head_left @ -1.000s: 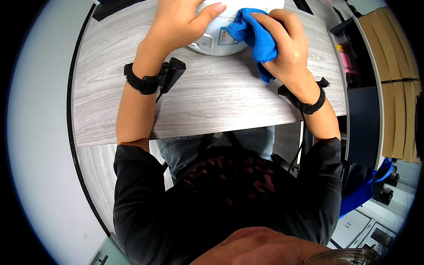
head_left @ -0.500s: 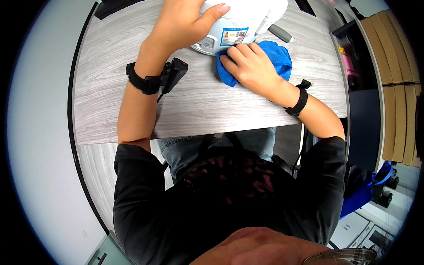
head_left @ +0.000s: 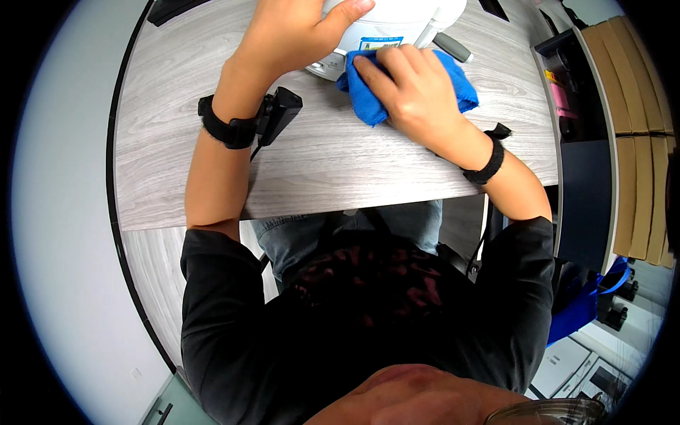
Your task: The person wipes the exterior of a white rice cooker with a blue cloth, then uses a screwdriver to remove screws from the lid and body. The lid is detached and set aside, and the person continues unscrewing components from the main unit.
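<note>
A white, rounded appliance (head_left: 397, 18) with a blue-edged label (head_left: 381, 42) stands at the far side of the table, cut off by the upper edge. My left hand (head_left: 301, 32) is around its left side, the thumb stretched across its front; the other fingers are out of view. In my right hand (head_left: 418, 88) is a bunched blue cloth (head_left: 368, 95), pressed against the appliance's near side below the label. Part of the cloth sticks out to the right of the hand.
A grey, rounded stick-like object (head_left: 453, 47) lies right of the appliance. The wood-grain table (head_left: 340, 170) ends just before my lap. A dark shelf unit (head_left: 584, 184) and cardboard boxes (head_left: 630, 134) line the right side. A black device (head_left: 280, 113) is strapped to my left wrist.
My right hand and the blue cloth have moved up a little, now covering the label's lower part. The cloth is more bunched under the fingers. My left hand has shifted only slightly.
</note>
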Action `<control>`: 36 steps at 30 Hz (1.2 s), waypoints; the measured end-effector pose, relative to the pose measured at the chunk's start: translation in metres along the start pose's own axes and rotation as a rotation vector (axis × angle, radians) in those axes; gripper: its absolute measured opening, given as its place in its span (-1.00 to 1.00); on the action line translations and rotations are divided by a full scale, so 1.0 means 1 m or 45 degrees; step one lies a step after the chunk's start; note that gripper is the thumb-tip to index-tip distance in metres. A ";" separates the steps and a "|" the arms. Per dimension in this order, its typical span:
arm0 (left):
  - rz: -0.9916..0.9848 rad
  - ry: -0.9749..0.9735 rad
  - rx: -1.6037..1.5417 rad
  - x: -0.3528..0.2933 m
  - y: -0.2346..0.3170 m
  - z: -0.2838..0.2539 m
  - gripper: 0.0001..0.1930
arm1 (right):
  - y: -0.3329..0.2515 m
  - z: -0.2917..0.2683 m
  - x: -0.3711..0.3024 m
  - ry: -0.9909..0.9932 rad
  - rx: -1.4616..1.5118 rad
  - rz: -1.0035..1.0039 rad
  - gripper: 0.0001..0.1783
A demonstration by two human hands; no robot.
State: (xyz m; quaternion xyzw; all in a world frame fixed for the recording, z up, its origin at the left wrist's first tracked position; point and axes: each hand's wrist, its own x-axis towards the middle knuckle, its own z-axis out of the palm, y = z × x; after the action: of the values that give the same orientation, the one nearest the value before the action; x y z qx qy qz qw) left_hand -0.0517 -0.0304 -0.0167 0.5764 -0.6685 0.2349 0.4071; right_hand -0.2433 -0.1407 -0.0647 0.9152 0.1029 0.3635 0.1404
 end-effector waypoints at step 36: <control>0.024 -0.162 0.105 -0.006 -0.012 -0.006 -0.60 | 0.028 -0.020 -0.020 0.066 0.286 0.344 -0.50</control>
State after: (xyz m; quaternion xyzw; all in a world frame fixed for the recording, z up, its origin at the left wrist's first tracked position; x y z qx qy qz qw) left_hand -0.0383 -0.0251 -0.0199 0.6000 -0.6883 0.2289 0.3375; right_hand -0.2695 -0.1696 -0.0544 0.9210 0.0223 0.3886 -0.0154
